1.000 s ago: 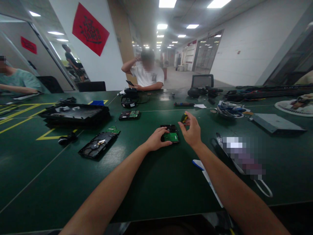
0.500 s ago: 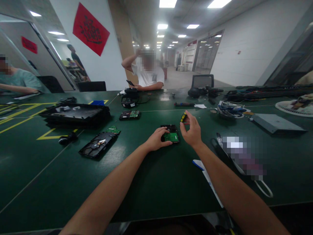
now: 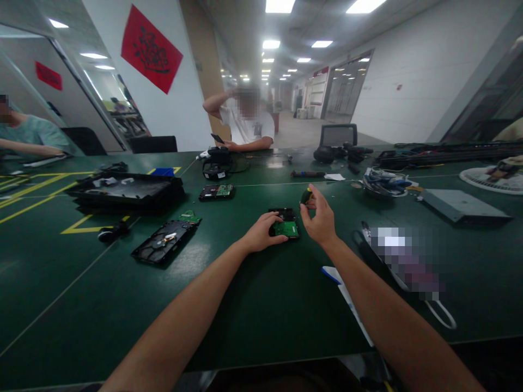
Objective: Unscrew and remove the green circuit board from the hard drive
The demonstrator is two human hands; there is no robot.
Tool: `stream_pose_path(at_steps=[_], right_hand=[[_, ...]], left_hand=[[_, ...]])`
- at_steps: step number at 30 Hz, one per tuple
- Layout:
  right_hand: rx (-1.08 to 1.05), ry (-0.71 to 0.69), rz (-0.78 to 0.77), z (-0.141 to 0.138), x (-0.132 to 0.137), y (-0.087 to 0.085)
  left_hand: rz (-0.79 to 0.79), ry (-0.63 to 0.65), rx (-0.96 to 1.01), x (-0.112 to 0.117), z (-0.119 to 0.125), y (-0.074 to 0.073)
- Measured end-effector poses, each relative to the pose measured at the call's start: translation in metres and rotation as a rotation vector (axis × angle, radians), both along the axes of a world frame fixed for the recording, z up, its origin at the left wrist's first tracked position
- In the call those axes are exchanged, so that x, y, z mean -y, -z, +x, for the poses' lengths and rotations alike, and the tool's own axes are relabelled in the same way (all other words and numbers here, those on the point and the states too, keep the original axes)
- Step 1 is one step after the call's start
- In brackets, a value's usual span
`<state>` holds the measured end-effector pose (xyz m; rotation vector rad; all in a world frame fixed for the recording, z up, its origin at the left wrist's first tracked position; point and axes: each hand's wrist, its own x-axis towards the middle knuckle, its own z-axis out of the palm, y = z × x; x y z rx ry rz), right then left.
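A hard drive [image 3: 291, 228] with a green circuit board facing up lies on the dark green table in front of me. My left hand [image 3: 265, 233] is closed around its left side, thumb at the near edge and fingers across the far part. Just right of the drive, my right hand [image 3: 319, 215] pinches a black and yellow screwdriver [image 3: 305, 196] upright by its handle. Its shaft and tip are too thin or too dark to make out against the table.
Left of me lie a black plastic frame [image 3: 165, 242], another hard drive [image 3: 216, 192] and stacked black trays [image 3: 126, 188]. At right are a grey metal case [image 3: 463, 205], a cable bundle [image 3: 384, 182] and a blurred-out phone-like object [image 3: 404, 261]. A person [image 3: 249, 128] sits opposite.
The screwdriver handle has turned in my right fingers, so less yellow shows. My left hand and the hard drive stay put. A person walking at the far left has gone from sight.
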<state>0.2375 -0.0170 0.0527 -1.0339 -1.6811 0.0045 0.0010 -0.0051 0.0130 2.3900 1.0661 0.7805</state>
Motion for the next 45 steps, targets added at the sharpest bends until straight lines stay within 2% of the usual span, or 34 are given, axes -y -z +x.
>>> stream_pose_path(at_steps=[16, 22, 27, 45], right_hand=[[0.067, 0.094, 0.094, 0.0015, -0.002, 0.0017], [0.061, 0.057, 0.093, 0.0008, -0.0017, 0.0024], [0.073, 0.095, 0.095, -0.0003, 0.0003, 0.0008], [0.038, 0.08, 0.095, -0.0012, 0.0, -0.0014]], left_hand=[[0.015, 0.001, -0.005, 0.0, -0.0002, 0.0004], [0.01, -0.002, -0.005, -0.0001, -0.0002, -0.0003], [0.01, -0.008, -0.008, -0.0002, 0.0001, 0.0003], [0.019, 0.004, 0.021, -0.0001, 0.0, 0.0015]])
